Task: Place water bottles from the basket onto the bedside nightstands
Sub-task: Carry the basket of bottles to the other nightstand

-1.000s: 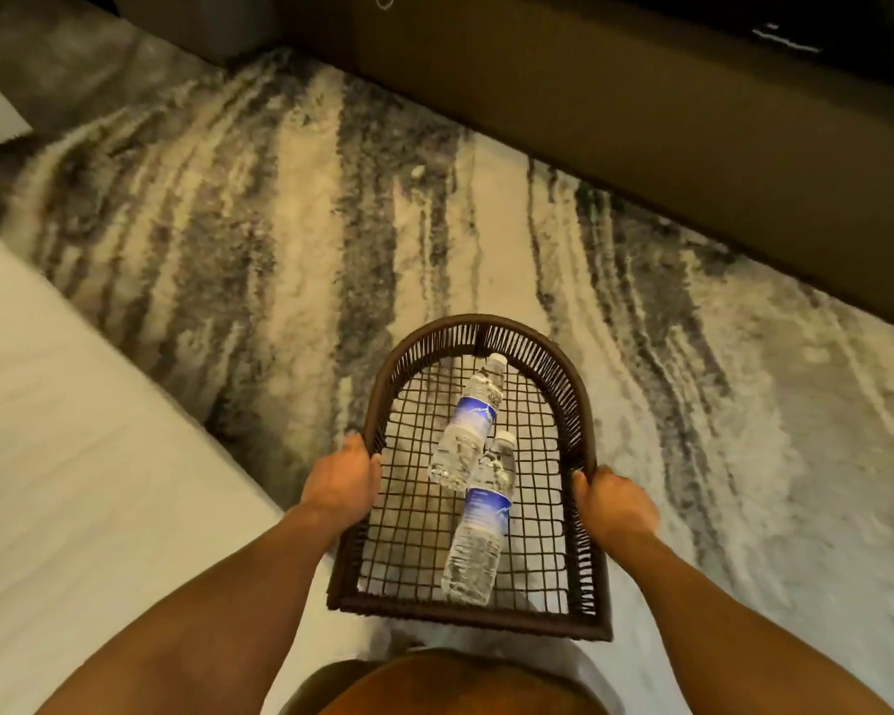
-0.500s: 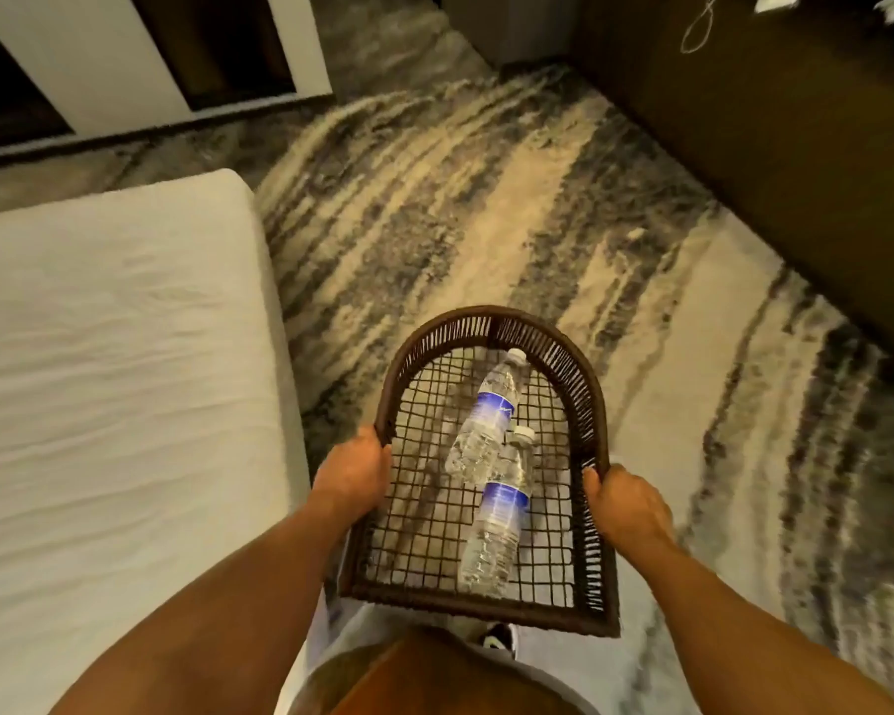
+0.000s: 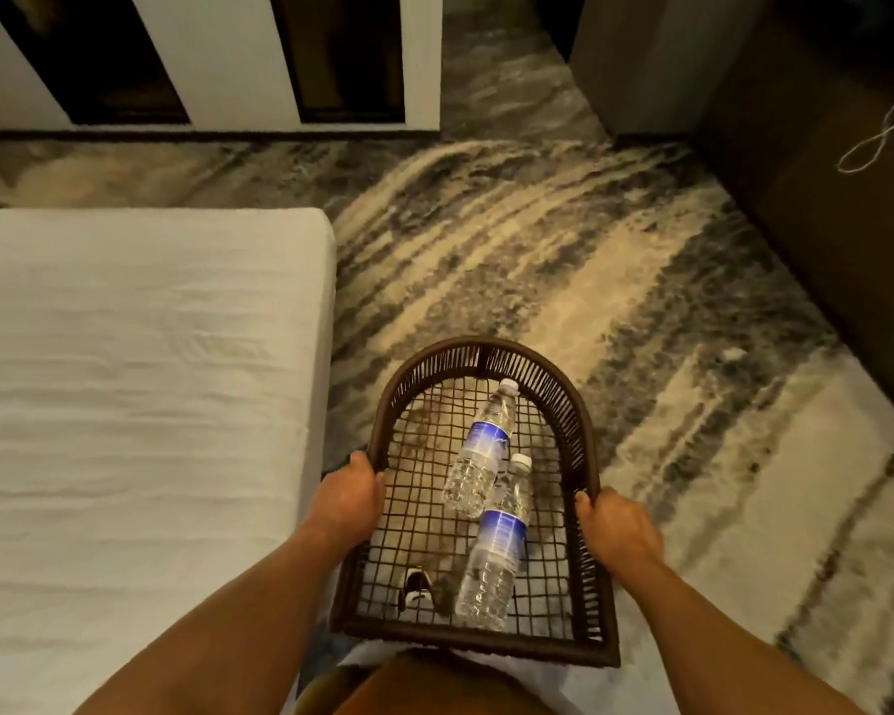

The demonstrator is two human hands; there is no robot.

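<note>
Basket (image 3: 587,459) carried in front of the body, both hands on it. Left hand (image 3: 349,495) closed around the left rim, right hand (image 3: 615,526) closed around the right rim, roughly level with each other. Basket is dark woven wicker with an open grid floor, rounded far end, flat near end against the person's waist.

Two water bottles lie loose on the basket floor, caps pointing away from the person. Far bottle (image 3: 483,446) sits toward the rounded end, tilted slightly right. Near bottle (image 3: 499,547) lies closer to the body, its cap end just beside or touching the far bottle's base; cannot tell which. Both have blue labels, both look full and sealed.

Bed (image 3: 125,405) with white cover on the left, its corner ahead-left of the basket. Patterned carpet (image 3: 563,260) under and ahead. Dark furniture (image 3: 821,224) along the right edge, white cord (image 3: 878,131) on it. White panelled wall (image 3: 228,59) at top.

Progress: no nightstand in view, so no bottle placement can be confirmed. Two bottles in the basket, neither hand on a bottle. Judging by this, task is in the carry stage: reaching a nightstand, freeing a hand, lifting out a bottle and setting it down all remain. Loose bottles could roll if the basket tips.
</note>
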